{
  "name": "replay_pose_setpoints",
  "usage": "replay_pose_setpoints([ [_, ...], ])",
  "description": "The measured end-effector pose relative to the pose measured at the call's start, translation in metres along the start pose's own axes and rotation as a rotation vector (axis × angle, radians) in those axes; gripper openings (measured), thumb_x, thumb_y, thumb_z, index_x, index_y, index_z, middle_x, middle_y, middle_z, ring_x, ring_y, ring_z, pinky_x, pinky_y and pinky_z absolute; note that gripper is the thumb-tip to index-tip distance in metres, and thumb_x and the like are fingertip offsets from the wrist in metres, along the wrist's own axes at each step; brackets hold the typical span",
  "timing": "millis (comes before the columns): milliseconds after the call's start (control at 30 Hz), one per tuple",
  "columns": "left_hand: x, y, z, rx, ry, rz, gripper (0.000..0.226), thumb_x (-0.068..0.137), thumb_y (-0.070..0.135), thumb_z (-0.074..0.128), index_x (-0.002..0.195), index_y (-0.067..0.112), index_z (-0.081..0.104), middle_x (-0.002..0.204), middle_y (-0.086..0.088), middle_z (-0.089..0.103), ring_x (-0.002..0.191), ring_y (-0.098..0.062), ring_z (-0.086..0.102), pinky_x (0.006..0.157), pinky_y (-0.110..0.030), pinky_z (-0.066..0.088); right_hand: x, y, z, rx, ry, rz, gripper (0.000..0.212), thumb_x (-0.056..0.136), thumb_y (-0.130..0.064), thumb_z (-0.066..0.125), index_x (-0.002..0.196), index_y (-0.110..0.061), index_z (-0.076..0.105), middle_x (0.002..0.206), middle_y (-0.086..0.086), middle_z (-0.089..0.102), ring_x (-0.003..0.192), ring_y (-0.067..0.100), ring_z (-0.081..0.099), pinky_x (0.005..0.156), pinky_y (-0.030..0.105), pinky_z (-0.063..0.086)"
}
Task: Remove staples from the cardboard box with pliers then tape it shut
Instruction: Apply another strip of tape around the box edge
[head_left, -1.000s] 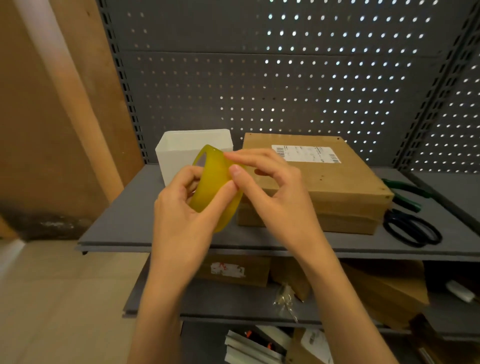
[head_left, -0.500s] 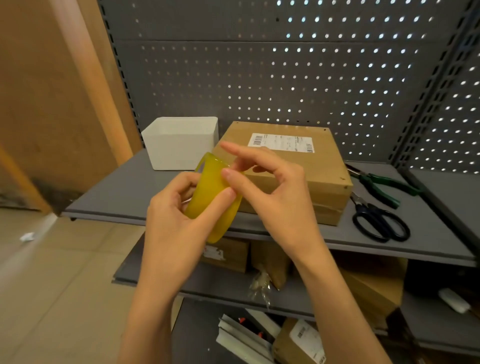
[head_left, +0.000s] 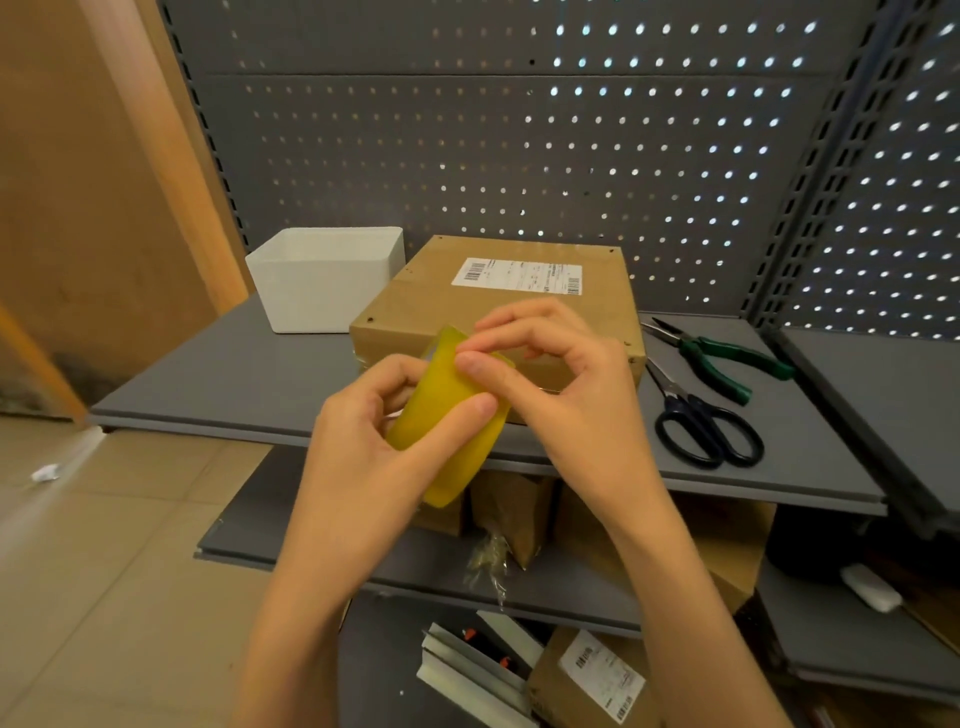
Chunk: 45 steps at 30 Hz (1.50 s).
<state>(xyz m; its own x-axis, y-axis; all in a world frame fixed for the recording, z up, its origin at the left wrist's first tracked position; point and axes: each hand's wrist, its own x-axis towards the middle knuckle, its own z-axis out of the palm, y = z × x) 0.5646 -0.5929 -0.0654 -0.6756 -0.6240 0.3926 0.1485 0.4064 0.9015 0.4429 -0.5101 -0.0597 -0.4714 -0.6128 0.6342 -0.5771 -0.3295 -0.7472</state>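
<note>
Both forearms reach up from the lower edge of the view and converge in the middle. The left hand (head_left: 363, 441) grips the tape roll (head_left: 447, 415), its thumb laid across the roll's outer face and its fingers curled round the far side. The right hand (head_left: 566, 395) is arched just above that grip, index fingertip and thumb pressed on the roll's upper edge, the other fingers curled loosely behind.
</note>
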Motion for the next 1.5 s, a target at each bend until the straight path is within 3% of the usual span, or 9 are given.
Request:
replay_pose_setpoints([
  [133,0.003,0.0,0.005,-0.127,-0.161,-0.101,0.038,0.067,0.042,0.07,0.095,0.018,0.064,0.082,0.001,0.071,0.068,-0.017,0.07,0.052,-0.025,0.056,0.0,0.01,-0.007,0.133,0.015,0.09,0.008,0.077,-0.015,0.071,0.081,-0.022,0.072,0.086,-0.009,0.068,0.092,0.01,0.062,0.083,0.029,0.048],
  [200,0.006,-0.001,0.005,-0.18,-0.262,-0.152,0.041,0.068,0.04,0.069,0.101,0.018,0.061,0.085,0.0,0.072,0.073,-0.019,0.071,0.056,-0.026,0.056,0.001,0.014,-0.009,0.134,0.055,0.103,0.006,0.076,-0.014,0.072,0.08,-0.019,0.072,0.084,-0.007,0.069,0.089,0.01,0.063,0.079,0.025,0.048],
  [333,0.016,-0.003,0.003,-0.249,-0.429,-0.258,0.044,0.07,0.036,0.066,0.108,0.018,0.054,0.081,-0.009,0.074,0.07,-0.019,0.072,0.059,-0.023,0.055,0.002,0.018,-0.01,-0.133,0.189,0.005,0.008,0.077,-0.015,0.073,0.078,-0.023,0.072,0.08,-0.013,0.068,0.084,0.004,0.063,0.074,0.019,0.049],
  [467,0.027,-0.003,0.006,-0.289,-0.466,-0.344,0.036,0.075,0.036,0.064,0.104,0.015,0.058,0.076,-0.014,0.073,0.063,-0.019,0.07,0.055,-0.023,0.054,0.003,0.019,-0.008,-0.366,0.233,-0.067,0.004,0.08,-0.017,0.072,0.08,-0.021,0.072,0.082,-0.012,0.065,0.083,0.011,0.062,0.074,0.046,0.05],
  [533,0.032,-0.004,0.009,-0.292,-0.474,-0.365,0.032,0.078,0.038,0.064,0.099,0.014,0.06,0.073,-0.014,0.073,0.061,-0.019,0.07,0.055,-0.024,0.055,0.006,0.018,-0.009,-0.438,0.251,-0.104,0.002,0.079,-0.016,0.072,0.08,-0.018,0.072,0.079,-0.009,0.064,0.081,0.013,0.061,0.073,0.049,0.048],
  [733,0.042,-0.01,0.023,-0.216,-0.387,-0.454,0.026,0.085,0.041,0.06,0.088,0.015,0.063,0.064,-0.012,0.071,0.055,-0.02,0.069,0.052,-0.025,0.055,0.026,0.007,-0.018,-0.611,0.278,-0.222,0.005,0.079,-0.019,0.072,0.077,-0.014,0.073,0.078,-0.004,0.065,0.079,0.01,0.06,0.078,0.043,0.046],
  [1033,0.04,0.003,0.02,-0.436,-0.448,-0.33,0.031,0.078,0.041,0.061,0.101,0.019,0.063,0.083,-0.003,0.075,0.077,-0.015,0.072,0.064,-0.024,0.057,0.099,0.033,-0.047,-0.417,-0.065,0.157,0.003,0.075,-0.025,0.076,0.075,-0.025,0.072,0.075,-0.015,0.068,0.071,-0.008,0.059,0.067,0.008,0.042],
  [1267,0.048,0.007,0.025,-0.443,-0.395,-0.372,0.03,0.078,0.041,0.061,0.096,0.018,0.065,0.08,-0.004,0.075,0.074,-0.014,0.072,0.058,-0.021,0.056,0.103,0.066,-0.051,-0.337,-0.227,0.258,0.0,0.077,-0.025,0.073,0.077,-0.025,0.073,0.078,-0.014,0.071,0.078,-0.001,0.063,0.074,0.017,0.05],
  [1500,0.051,0.001,0.03,-0.364,-0.369,-0.366,0.016,0.084,0.038,0.062,0.082,0.024,0.068,0.075,-0.003,0.075,0.072,-0.015,0.072,0.057,-0.022,0.056,0.102,0.074,-0.052,-0.318,-0.253,0.3,0.003,0.078,-0.024,0.073,0.075,-0.025,0.072,0.077,-0.013,0.07,0.072,-0.005,0.06,0.069,0.011,0.047],
])
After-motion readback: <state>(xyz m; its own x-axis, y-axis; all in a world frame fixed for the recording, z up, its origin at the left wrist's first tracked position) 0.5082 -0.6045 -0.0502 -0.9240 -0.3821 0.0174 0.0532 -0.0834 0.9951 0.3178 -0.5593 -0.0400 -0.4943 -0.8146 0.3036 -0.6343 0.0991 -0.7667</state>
